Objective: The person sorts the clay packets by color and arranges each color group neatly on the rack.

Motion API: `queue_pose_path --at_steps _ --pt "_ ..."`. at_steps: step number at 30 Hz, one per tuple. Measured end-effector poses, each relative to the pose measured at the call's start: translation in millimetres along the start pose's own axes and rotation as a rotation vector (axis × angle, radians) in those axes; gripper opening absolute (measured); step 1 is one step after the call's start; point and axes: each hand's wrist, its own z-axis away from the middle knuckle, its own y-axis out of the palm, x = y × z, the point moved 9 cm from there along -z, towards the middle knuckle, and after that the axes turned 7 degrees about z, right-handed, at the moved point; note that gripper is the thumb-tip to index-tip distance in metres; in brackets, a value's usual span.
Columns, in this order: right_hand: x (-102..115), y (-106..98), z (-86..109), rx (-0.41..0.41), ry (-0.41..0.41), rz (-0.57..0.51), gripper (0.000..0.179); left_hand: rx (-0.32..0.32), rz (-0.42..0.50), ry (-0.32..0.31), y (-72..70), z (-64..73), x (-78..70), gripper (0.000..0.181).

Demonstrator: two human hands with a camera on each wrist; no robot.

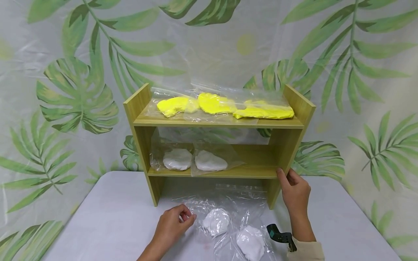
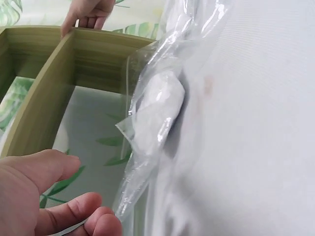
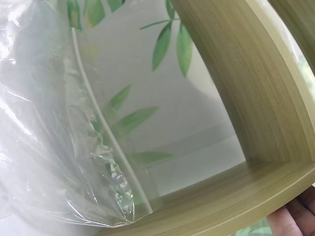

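A small two-tier wooden shelf [image 1: 215,126] stands on the table. My right hand [image 1: 295,190] grips its right side panel at the lower board's level, thumb on the front edge and fingers behind. On the table before the shelf lie two clear zip bags with white lumps inside, one nearer the shelf [image 1: 216,222] and one closer to me [image 1: 250,242]. Beside the first bag is my left hand [image 1: 173,224], fingers loosely bent. The left wrist view shows its thumb apart from the fingers, with fingertips [image 2: 106,223] right at the bag's edge.
Bagged bright yellow lumps [image 1: 215,104] lie in a row on the top board. Two bagged white lumps [image 1: 177,159] sit at the left and middle of the lower board. Behind the white-covered table [image 1: 107,217] hangs a leaf-patterned curtain [image 1: 222,47].
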Motion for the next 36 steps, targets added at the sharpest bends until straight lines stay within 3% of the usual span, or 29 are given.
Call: queue_pose_path --at_steps 6,17,25,28,36 --pt "1 0 0.0 -0.004 -0.004 0.002 0.036 0.002 0.003 -0.018 6.7 1.6 7.3 0.018" --pt "-1 -3 0.0 -0.001 0.010 -0.002 0.037 0.063 -0.011 -0.060 23.9 6.1 20.5 0.018" --pt "-2 -3 0.3 -0.001 0.015 0.005 0.038 0.093 0.060 -0.066 31.9 6.8 24.3 0.015" --pt "-3 -2 1.0 0.002 0.019 0.003 0.037 0.095 0.093 -0.093 32.4 7.8 30.9 0.014" --pt "2 -1 1.1 -0.008 -0.009 -0.002 0.033 0.103 0.265 -0.245 31.3 8.9 50.8 0.009"
